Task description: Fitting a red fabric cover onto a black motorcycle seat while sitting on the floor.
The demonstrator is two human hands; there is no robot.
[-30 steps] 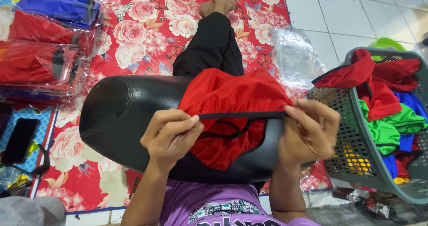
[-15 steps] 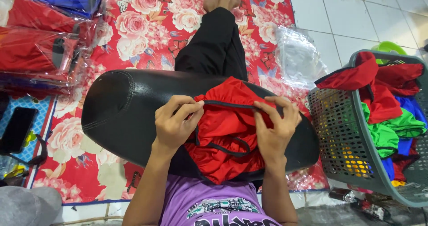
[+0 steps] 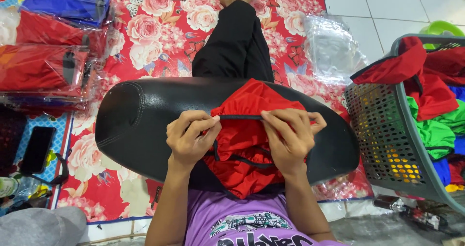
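A red floral mat [image 3: 160,28] covered the floor from the far edge down to the near left, with white floor tiles [image 3: 387,8] showing at the far right. Across the person's lap lay a long black padded cushion [image 3: 131,125], stretching from left to right, and a leg in black trousers [image 3: 232,47] ran away from it over the mat toward the far side. At the right stood a grey perforated laundry basket [image 3: 387,139], filled with red, green and blue garments, one red piece hanging over its far rim. At the far left sat a stack of red and blue garments packed in clear plastic bags [image 3: 48,57]. A loose heap of empty clear plastic bags [image 3: 334,47] lay on the mat just left of the basket.

On the middle of the cushion rested a red garment with black trim [image 3: 242,144], bunched up and reaching from the cushion's far edge down to the person's purple shirt [image 3: 242,222]. The left hand [image 3: 189,139] pinched the garment's black edge band between thumb and curled fingers [image 3: 206,125] at its left end. The right hand [image 3: 290,139] pinched the same band at its right end, fingers bent over the cloth, so the band ran taut between the two hands.

A dark phone [image 3: 36,149] lay at the near left on a blue patterned mat [image 3: 60,134].
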